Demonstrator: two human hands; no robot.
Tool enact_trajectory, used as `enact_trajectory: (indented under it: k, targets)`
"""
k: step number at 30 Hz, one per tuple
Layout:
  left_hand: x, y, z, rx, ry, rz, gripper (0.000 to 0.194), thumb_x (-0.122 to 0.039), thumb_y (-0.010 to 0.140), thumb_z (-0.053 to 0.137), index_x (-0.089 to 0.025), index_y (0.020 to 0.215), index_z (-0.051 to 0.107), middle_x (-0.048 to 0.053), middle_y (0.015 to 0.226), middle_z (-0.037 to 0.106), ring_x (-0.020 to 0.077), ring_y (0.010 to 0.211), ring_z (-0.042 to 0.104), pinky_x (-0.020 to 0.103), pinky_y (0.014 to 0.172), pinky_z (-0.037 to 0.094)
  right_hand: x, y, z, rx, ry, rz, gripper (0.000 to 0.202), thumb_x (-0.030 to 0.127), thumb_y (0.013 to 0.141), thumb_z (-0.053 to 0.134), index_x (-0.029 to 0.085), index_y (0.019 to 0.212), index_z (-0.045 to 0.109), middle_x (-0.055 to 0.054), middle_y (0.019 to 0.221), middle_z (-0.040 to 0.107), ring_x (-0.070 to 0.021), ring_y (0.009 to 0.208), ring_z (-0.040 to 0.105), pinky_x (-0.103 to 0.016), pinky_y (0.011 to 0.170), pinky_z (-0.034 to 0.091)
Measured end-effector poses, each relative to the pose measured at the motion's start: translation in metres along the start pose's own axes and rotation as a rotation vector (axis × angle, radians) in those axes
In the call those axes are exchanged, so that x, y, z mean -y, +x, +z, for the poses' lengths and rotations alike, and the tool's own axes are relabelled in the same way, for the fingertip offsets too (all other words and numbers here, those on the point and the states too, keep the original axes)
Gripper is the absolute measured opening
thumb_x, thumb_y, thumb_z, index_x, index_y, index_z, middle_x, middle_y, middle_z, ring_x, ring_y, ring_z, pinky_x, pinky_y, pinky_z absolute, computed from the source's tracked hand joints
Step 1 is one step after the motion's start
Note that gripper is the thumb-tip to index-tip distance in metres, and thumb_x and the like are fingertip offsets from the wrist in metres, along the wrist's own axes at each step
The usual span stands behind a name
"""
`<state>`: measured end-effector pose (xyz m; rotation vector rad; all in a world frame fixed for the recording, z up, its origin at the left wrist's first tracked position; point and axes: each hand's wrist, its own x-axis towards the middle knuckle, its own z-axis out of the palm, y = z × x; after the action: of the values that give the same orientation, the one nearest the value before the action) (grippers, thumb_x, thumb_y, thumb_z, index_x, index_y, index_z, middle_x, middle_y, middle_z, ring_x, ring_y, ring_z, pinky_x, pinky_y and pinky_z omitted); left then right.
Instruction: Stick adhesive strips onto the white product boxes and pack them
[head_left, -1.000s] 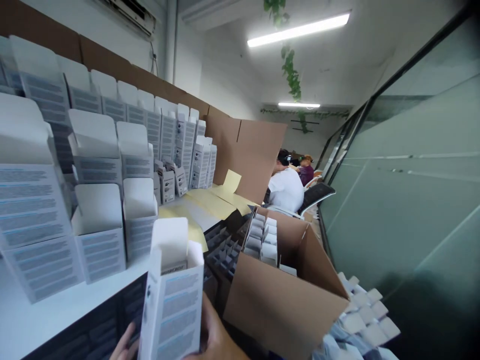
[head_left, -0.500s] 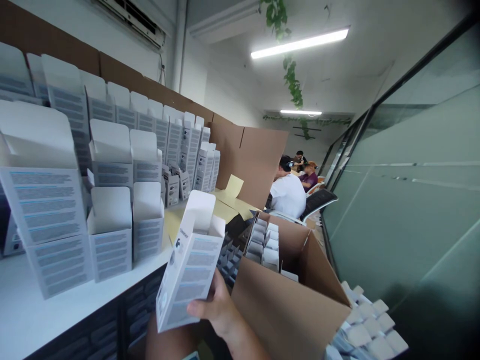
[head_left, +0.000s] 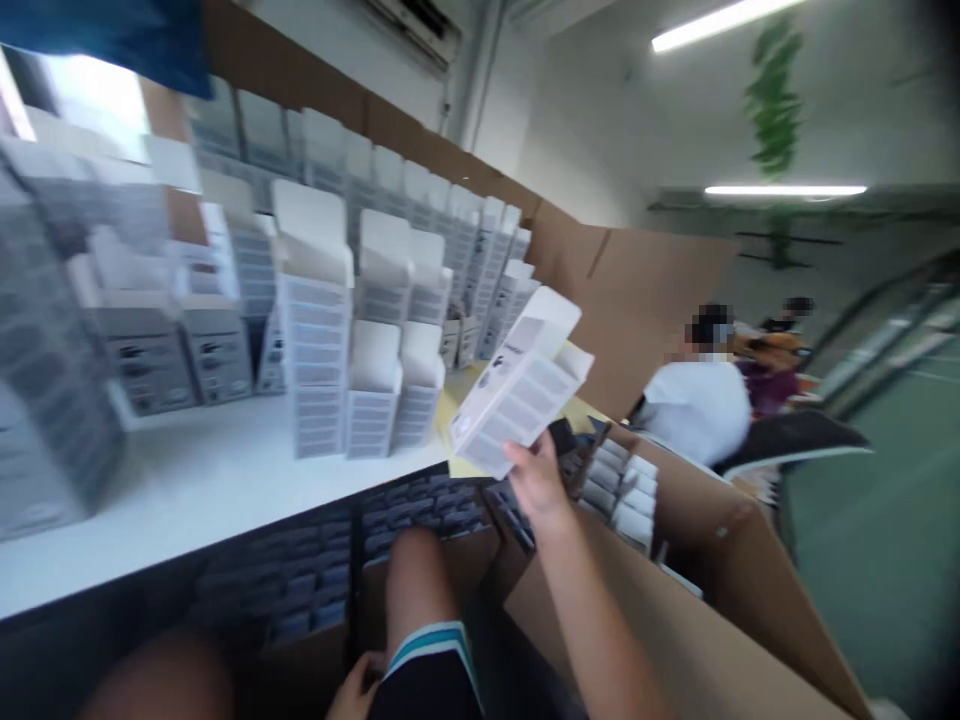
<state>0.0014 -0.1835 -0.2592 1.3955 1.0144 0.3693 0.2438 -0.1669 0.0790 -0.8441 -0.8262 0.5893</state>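
Note:
My right hand (head_left: 536, 470) is closed round the lower side of a white printed carton (head_left: 517, 395), its thumb on the near face. The carton leans to the right, with its top flap standing up and a side flap folded out. It is held above the front edge of the table, at the yellow sheets (head_left: 446, 425). Low in the picture, my left hand (head_left: 358, 688) rests against my thigh, partly cut off by the lower edge. Its visible fingers are slightly apart and hold nothing.
Rows of cartons with raised flaps (head_left: 319, 330) stand on the white table (head_left: 225, 460). A large brown cardboard box (head_left: 720, 530) at the right holds several white cartons. Packed trays (head_left: 300, 570) lie under the table. A person in a white shirt (head_left: 697, 410) sits beyond.
My view has swung left and the table's left part has come in. My right hand still holds the carton, now farther out and tilted more. My left hand has come into view.

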Motion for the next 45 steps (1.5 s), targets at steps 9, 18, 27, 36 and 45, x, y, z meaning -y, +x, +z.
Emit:
enact_trajectory:
  k: [9,18,27,36,45]
  targets:
    - [0.020,0.012,0.003,-0.033,-0.046,-0.032,0.028,-0.040,0.067,0.067,-0.021,0.088,0.065,0.004,0.093,0.074,0.0277,0.101,0.066,0.035,0.095,0.047,0.006,0.070,0.028,0.212,-0.140,-0.185,0.054,0.033,0.058,0.089,0.024,0.106,0.065,-0.006,0.106,0.075,-0.0274,0.102,0.070,-0.047,0.098,0.053]
    - [0.032,0.018,0.007,-0.019,-0.025,-0.016,0.022,-0.034,0.069,0.059,-0.022,0.086,0.059,0.004,0.096,0.072,0.0262,0.100,0.065,0.032,0.092,0.045,0.010,0.094,0.095,0.523,-0.163,-0.228,0.060,0.032,0.062,0.088,0.027,0.114,0.061,-0.004,0.117,0.071,-0.0249,0.111,0.067,-0.047,0.102,0.052]
    - [0.039,0.018,0.006,-0.015,-0.013,-0.043,0.020,-0.032,0.072,0.060,-0.020,0.088,0.060,0.004,0.099,0.072,0.0245,0.101,0.063,0.030,0.091,0.045,-0.015,0.102,0.126,0.599,-0.204,-0.191,0.062,0.032,0.059,0.090,0.025,0.112,0.059,-0.004,0.113,0.070,-0.0243,0.105,0.068,-0.047,0.101,0.053]
    - [0.040,0.018,0.007,-0.002,-0.014,-0.038,0.015,-0.027,0.077,0.056,-0.019,0.090,0.059,0.006,0.101,0.073,0.0222,0.099,0.065,0.028,0.088,0.045,-0.023,0.110,0.126,0.621,-0.303,-0.181,0.063,0.038,0.061,0.089,0.029,0.114,0.056,-0.005,0.120,0.068,-0.0292,0.114,0.066,-0.051,0.105,0.052]
    - [0.043,0.021,0.007,-0.006,0.023,-0.045,0.017,-0.022,0.078,0.055,-0.018,0.094,0.059,0.007,0.104,0.073,0.0225,0.100,0.065,0.028,0.089,0.045,-0.032,0.112,0.126,0.636,-0.349,-0.155,0.062,0.036,0.060,0.086,0.028,0.113,0.054,-0.006,0.119,0.068,-0.0297,0.111,0.066,-0.052,0.102,0.052]
